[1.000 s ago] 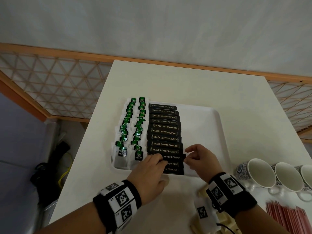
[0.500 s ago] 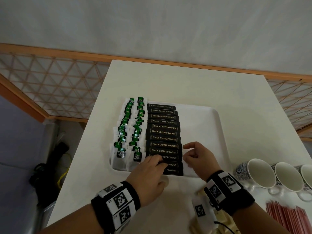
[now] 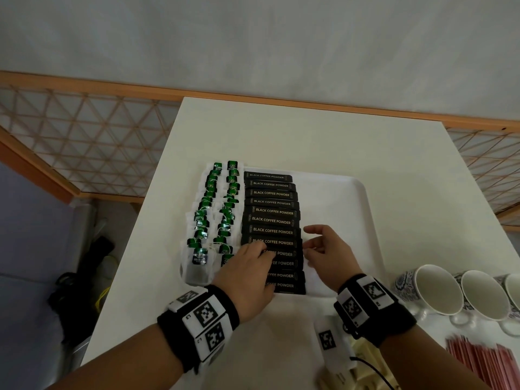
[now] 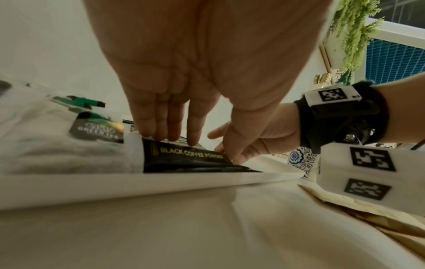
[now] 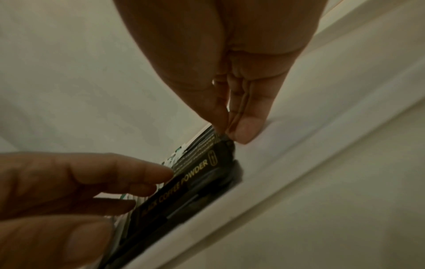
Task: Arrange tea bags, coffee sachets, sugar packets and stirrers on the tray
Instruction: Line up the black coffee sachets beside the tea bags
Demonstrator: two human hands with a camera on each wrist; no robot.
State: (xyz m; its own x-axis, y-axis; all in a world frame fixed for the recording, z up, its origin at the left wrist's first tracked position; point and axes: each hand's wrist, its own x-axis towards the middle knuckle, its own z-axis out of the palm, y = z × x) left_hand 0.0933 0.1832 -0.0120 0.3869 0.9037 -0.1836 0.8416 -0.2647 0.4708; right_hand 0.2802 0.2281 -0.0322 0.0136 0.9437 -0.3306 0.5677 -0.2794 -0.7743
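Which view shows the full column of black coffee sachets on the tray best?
The head view: the coffee sachets run down the tray in one column, with both hands over the near end. The left wrist view shows only the nearest sachet's label; the right wrist view shows the near sachets' ends, dim.

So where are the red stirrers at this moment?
In the head view, the red stirrers lie on the table at the lower right corner, off the tray, just in front of the cups.

Black coffee sachets (image 3: 272, 220) in overlapping column on white tray (image 3: 363, 209), green-tagged tea bags (image 3: 216, 209) left.
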